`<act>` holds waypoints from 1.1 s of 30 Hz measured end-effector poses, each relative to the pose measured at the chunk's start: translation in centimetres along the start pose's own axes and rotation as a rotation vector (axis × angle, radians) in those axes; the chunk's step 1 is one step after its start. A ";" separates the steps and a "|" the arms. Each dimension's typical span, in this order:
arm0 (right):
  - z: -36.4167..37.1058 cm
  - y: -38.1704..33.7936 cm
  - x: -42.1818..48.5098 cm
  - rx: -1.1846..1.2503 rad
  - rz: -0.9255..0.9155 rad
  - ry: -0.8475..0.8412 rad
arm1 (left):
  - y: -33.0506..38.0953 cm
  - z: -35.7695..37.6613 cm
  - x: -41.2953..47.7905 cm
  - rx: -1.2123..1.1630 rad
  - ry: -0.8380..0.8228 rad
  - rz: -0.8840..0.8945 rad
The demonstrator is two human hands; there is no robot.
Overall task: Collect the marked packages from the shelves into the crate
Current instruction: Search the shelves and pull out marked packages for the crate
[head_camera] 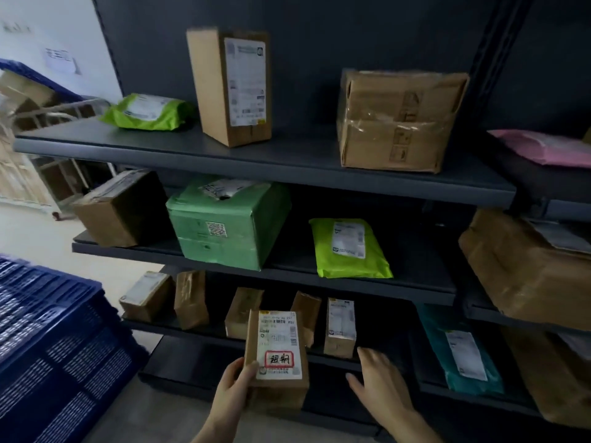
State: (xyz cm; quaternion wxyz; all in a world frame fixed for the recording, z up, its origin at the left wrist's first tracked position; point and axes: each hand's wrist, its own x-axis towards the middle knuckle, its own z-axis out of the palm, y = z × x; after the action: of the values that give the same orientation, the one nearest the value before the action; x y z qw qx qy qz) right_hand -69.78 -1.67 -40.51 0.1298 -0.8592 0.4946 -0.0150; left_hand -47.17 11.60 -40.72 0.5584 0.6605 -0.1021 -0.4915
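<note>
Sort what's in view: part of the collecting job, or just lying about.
Job: red-marked small box, held by the left hand; blue crate.
Lying about, no mark visible: tall cardboard box, green wrapped box, lime mailer on the middle shelf, pink mailer.

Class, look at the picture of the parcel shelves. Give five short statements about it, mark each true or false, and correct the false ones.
1. The left hand holds a small brown box whose label bears a red-framed mark. True.
2. The right hand has its grip on a green mailer. False: it is open and holds nothing.
3. The blue crate is to the right of the shelves. False: it is at the left.
4. A tall cardboard box stands upright on the top shelf. True.
5. The pink mailer lies on the lowest shelf. False: it lies high up at the far right.
</note>
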 end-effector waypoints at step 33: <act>18.9 5.8 16.1 -0.185 0.347 0.597 | -9.4 -1.6 23.6 -0.125 -0.174 0.588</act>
State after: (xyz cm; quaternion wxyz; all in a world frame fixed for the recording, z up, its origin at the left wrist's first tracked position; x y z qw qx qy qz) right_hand -63.51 -14.21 -61.83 -0.0980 -0.7282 0.6487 -0.1984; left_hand -38.15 -0.18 -61.35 0.7053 0.5225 -0.3058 -0.3688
